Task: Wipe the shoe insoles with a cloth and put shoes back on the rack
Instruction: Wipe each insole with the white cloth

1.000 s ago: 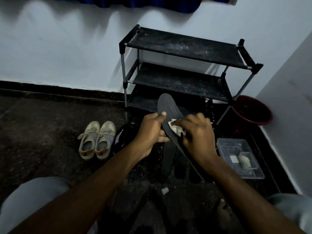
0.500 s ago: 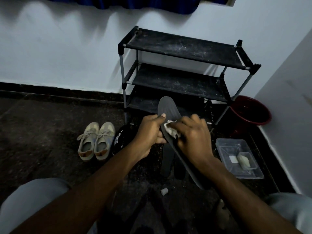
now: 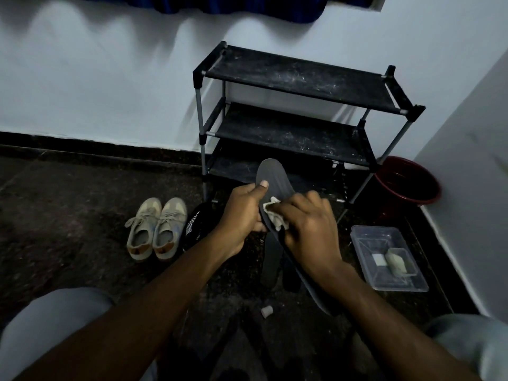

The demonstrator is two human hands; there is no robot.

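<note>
Grey insole (image 3: 275, 176) held in left hand (image 3: 242, 215) fingers (image 3: 263, 186), right hand (image 3: 312, 229) fingers (image 3: 299, 202) gripping pale cloth (image 3: 275, 214) against its middle

I see a dark grey insole (image 3: 275, 176) held tilted, toe end up, before the black three-shelf rack (image 3: 297, 78), a crumpled whitish cloth (image 3: 275, 214) pressed on its middle. Beige shoes (image 3: 156, 229) sit paired on the floor (image 3: 68, 215) left of the rack, more dark insoles (image 3: 270, 257) lying below

white walls (image 3: 82, 92) meet in right corner; dark speckled floor (image 3: 68, 215); blue curtain (image 3: 220, 6) above; dim light.
</note>
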